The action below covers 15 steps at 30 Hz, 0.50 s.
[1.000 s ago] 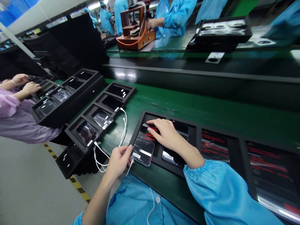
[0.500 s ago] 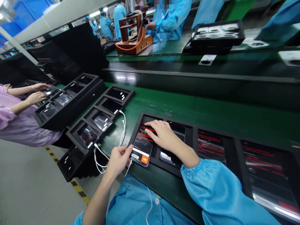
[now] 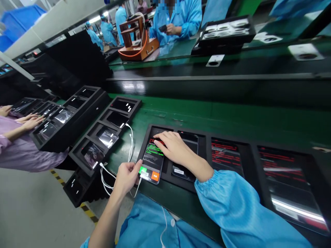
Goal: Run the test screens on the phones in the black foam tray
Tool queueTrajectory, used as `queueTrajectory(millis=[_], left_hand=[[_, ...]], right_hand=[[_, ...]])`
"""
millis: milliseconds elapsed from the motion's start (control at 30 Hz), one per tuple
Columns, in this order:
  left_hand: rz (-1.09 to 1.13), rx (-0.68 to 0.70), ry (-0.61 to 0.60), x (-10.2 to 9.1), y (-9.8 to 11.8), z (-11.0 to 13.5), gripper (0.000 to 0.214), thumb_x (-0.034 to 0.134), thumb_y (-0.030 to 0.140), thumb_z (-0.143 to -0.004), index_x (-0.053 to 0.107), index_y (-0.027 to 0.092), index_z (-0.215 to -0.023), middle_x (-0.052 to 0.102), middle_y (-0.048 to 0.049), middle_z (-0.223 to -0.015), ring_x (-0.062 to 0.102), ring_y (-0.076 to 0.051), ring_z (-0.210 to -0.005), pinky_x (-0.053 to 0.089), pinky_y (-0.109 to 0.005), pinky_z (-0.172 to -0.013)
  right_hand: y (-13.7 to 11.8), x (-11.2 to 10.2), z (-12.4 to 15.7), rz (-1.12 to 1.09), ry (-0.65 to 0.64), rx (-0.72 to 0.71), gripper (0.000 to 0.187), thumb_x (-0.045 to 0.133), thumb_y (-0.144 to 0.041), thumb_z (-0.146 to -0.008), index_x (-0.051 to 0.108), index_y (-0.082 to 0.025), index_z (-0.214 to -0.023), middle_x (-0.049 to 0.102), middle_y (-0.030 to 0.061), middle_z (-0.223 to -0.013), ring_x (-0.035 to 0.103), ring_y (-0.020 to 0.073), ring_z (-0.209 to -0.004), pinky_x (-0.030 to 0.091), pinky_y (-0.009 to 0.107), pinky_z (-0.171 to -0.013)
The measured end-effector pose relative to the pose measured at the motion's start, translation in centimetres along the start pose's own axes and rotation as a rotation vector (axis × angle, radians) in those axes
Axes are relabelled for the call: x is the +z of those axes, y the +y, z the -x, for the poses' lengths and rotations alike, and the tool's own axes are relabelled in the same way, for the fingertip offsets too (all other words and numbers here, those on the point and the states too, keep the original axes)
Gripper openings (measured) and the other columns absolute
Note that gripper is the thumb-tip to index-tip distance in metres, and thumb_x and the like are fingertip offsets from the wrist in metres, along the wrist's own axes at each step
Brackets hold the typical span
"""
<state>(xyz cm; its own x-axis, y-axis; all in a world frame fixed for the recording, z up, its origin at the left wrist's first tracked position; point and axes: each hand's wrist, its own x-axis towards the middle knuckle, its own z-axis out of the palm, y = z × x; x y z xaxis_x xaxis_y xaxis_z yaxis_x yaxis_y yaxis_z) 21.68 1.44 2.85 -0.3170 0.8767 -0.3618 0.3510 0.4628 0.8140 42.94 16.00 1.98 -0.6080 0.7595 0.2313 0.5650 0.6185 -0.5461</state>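
A smartphone [image 3: 153,159] lies in the leftmost compartment of a black foam tray [image 3: 169,179], its lower end over the tray's front edge. Red and green text lights its screen, above a green and an orange button. My left hand [image 3: 127,176] grips its lower left corner, thumb on the edge, other fingers mostly hidden. By that corner a white cable [image 3: 138,187] runs down. My right hand [image 3: 172,146] reaches over the upper screen with outstretched fingers, holding nothing. Beneath its wrist a second smartphone [image 3: 183,172] is partly covered. Phones with red text [image 3: 226,156] sit farther right.
Another tray of phones [image 3: 113,135] stands to the left, with white cables [image 3: 130,144] beside it. Beyond it, a person in a pink sleeve [image 3: 12,132] works by stacked trays [image 3: 85,110]. Across the bench, a blue-clad person [image 3: 178,20] handles a dark phone near a wooden fixture [image 3: 137,39].
Some red text on the phone has turned green, and a green button has appeared at its lower left. Both my hands stay at the phone. The view has shifted slightly.
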Motion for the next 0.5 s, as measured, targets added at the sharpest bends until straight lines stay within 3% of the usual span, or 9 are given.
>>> queueTrajectory(millis=[233,500], left_hand=[[0.062,-0.003,-0.019,0.04,0.1,-0.38,0.076,0.06,0.09,-0.086,0.052,0.025,-0.048,0.056,-0.0037,-0.038,0.045,-0.014,-0.035,0.031,-0.028,-0.045],[0.046,-0.002,-0.005,0.41,-0.09,-0.04,0.08,0.045,0.089,-0.094,0.057,0.024,-0.049,0.057,-0.0046,-0.04,0.053,-0.016,-0.039,0.036,-0.028,-0.048]], right_hand=[[0.06,-0.23,0.16,-0.037,-0.029,0.016,0.04,0.041,-0.045,-0.116,0.071,-0.026,-0.133,0.075,0.0107,-0.133,0.066,0.0326,-0.124,0.045,0.055,-0.115],[0.0,-0.24,0.48,-0.049,-0.014,0.0,0.042,0.04,-0.048,-0.116,0.069,-0.025,-0.137,0.075,0.0118,-0.134,0.067,0.0328,-0.125,0.048,0.056,-0.113]])
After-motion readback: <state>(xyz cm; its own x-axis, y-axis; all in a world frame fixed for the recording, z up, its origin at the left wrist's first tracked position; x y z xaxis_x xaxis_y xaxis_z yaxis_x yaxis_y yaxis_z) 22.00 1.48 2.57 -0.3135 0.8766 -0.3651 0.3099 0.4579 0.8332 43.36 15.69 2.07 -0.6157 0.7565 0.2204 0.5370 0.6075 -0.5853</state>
